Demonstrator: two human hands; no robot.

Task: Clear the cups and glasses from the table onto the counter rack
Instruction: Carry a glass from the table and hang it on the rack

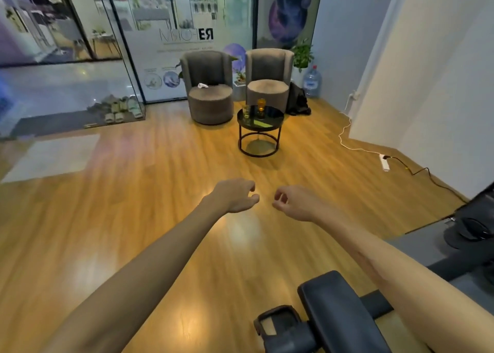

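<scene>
A small round black table (275,124) stands across the room in front of two grey armchairs. On it are an amber glass (261,105) and a smaller clear greenish glass (246,111) to its left. Both my arms reach forward over the wooden floor, well short of the table. My left hand (236,195) holds nothing, its fingers loosely curled and apart. My right hand (290,202) is also empty, fingers curled inward. No counter rack is in view.
Two grey armchairs (209,91) (268,81) back the table. A white power strip (384,162) and cable lie on the floor at right. Black exercise equipment (331,315) sits at the bottom right. A water jug (311,82) and several slippers (120,109) are by the glass wall.
</scene>
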